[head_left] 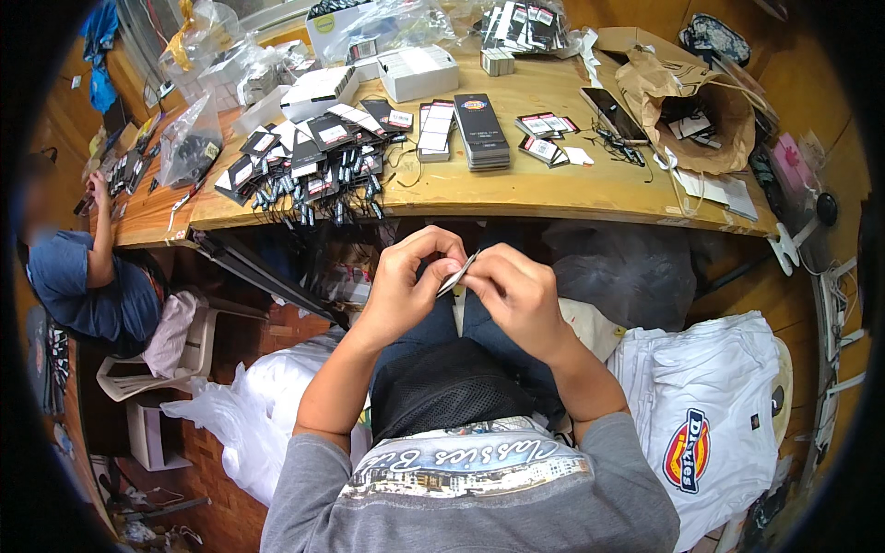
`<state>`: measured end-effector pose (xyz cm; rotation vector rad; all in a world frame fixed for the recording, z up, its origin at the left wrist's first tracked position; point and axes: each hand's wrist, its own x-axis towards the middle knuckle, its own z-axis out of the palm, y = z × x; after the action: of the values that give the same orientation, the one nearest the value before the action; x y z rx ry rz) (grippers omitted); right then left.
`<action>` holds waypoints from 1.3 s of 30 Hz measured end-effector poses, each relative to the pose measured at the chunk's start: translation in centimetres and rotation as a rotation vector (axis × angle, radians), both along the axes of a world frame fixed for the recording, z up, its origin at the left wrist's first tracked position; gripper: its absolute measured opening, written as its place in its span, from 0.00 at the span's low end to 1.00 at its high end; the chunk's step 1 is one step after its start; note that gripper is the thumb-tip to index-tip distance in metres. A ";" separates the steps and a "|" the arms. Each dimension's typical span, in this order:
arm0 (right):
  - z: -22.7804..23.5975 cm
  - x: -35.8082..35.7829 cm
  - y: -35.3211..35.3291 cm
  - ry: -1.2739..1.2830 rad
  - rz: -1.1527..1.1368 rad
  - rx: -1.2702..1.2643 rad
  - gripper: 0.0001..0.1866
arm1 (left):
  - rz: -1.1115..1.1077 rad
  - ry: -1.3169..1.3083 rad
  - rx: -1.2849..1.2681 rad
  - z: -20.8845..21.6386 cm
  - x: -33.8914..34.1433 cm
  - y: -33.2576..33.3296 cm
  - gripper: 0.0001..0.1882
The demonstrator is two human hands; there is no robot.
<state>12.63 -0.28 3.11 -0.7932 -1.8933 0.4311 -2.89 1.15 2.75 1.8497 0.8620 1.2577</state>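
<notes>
Above my lap, in front of the table edge, both hands meet on a thin pale card-like piece (458, 275) seen nearly edge-on. My left hand (417, 281) pinches its left side between thumb and fingers. On the other side, my right hand (516, 290) is closed with its fingertips against the same piece. What is printed on it, if anything, cannot be made out. Just beyond the hands, a stack of black hang tags (483, 134) lies on the table, with a stack of white-and-red tags (435, 132) beside it.
On the wooden table (433, 196) lie a heap of corded black tags (313, 157), white boxes (418, 73), a phone (608, 112) and an open paper bag (710, 120). Folded white shirts (728, 396) are at my right. A person (92, 276) sits at the left.
</notes>
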 end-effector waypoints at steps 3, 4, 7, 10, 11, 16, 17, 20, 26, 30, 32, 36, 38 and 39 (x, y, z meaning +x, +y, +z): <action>-0.2 0.7 0.6 0.047 0.068 -0.261 0.04 | 0.087 -0.126 0.010 -0.6 -0.2 0.0 0.02; -0.4 1.1 0.8 0.076 0.096 -0.341 0.04 | 0.139 -0.251 -0.043 -1.0 -0.7 0.2 0.03; -0.4 2.4 1.0 0.107 0.150 -0.508 0.05 | 0.196 -0.242 -0.123 -1.0 -1.4 0.1 0.03; -1.2 2.8 1.4 0.136 0.155 -0.440 0.07 | 0.275 -0.112 0.015 -1.1 -1.5 0.0 0.02; -1.0 2.6 1.2 0.196 0.159 -0.485 0.08 | 0.257 -0.045 0.050 -1.1 -1.5 0.0 0.02; -1.0 0.6 0.8 0.147 0.168 -0.450 0.11 | 0.147 0.029 0.014 -1.0 -0.3 -0.6 0.02; -1.2 0.5 0.8 0.102 0.163 -0.417 0.09 | 0.108 -0.028 -0.063 -1.1 -0.3 -0.6 0.01; -1.2 0.4 1.0 0.090 0.159 -0.233 0.06 | 0.025 -0.088 -0.082 -1.8 -0.1 -0.7 0.03; -1.4 1.9 0.9 0.021 0.238 -0.297 0.10 | -0.013 -0.633 -0.417 -1.0 -0.7 -0.2 0.07; -1.4 2.7 0.7 0.404 0.343 -0.726 0.11 | -0.160 -0.878 -0.501 -0.6 -0.4 -0.4 0.06; -1.4 2.9 0.9 0.449 0.364 -0.738 0.08 | -0.158 -0.905 -0.508 -0.8 -0.2 -0.3 0.05; -1.7 4.0 1.5 0.481 0.467 -0.879 0.05 | -0.022 -0.790 -0.423 -1.2 -0.1 -0.3 0.06; -1.5 4.3 1.6 0.518 0.564 -0.918 0.09 | 0.006 -0.685 -0.403 -1.1 -0.2 -0.4 0.06; -1.3 4.3 1.5 0.528 0.557 -0.923 0.09 | 0.020 -0.633 -0.394 -0.9 -0.2 -0.5 0.06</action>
<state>16.89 1.22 1.76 -0.5966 -1.3317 1.7546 -3.12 0.64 1.84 1.0422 0.7037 1.4437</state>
